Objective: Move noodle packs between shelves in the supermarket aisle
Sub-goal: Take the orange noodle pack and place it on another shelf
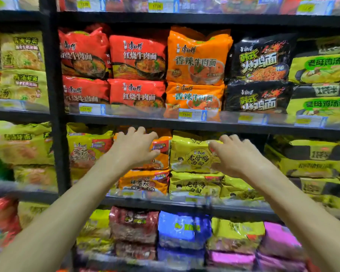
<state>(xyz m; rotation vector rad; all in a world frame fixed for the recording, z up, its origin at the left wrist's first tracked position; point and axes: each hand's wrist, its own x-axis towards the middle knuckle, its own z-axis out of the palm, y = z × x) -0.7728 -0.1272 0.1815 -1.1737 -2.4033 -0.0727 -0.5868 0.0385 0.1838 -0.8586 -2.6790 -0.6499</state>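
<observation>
Reaching left hand (134, 148) spread over orange noodle pack (161, 152), right hand (234, 154) spread against yellow noodle pack (190, 156), neither clasped.

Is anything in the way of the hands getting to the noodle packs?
Nothing visible blocks them. The left hand is right in front of the orange pack and the right hand is at the yellow pack beside it. Both packs sit at the open front of the shelf.
</observation>
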